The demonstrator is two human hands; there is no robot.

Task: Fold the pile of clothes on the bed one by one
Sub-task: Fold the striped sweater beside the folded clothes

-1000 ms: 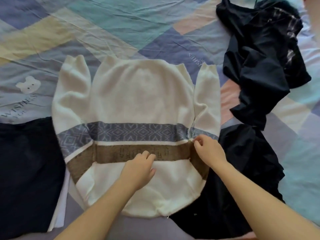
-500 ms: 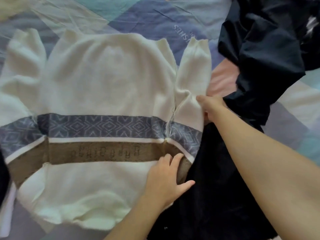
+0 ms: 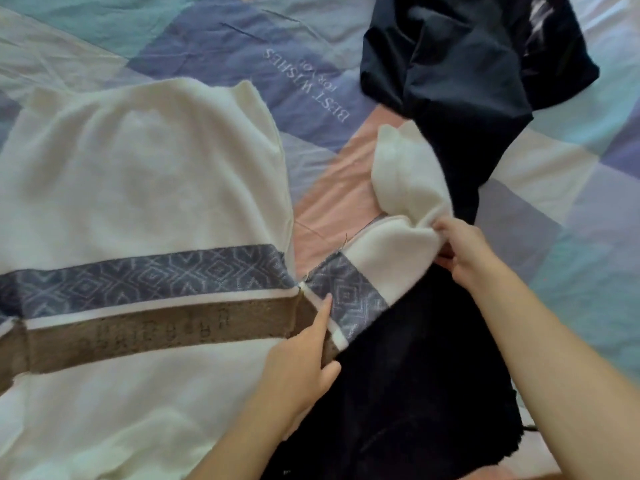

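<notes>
Your cream sweater [image 3: 138, 188] lies flat on the bed [image 3: 207, 39], filling the view from 9 o'clock to the centre, presumably spread so its edges can be folded squarely. Your left hand [image 3: 298, 362] rests at about 6 o'clock with straight fingers pressing the armpit seam, its grip spread and holding nothing, likely to pin the body while the sleeve moves. Toward 3 o'clock your right hand [image 3: 464, 251] pinches the bunched sleeve [image 3: 398, 202], drawn out over the dark garment [image 3: 398, 393], with the unfolded dark pile [image 3: 460, 64] at 1 o'clock waiting its turn.
</notes>
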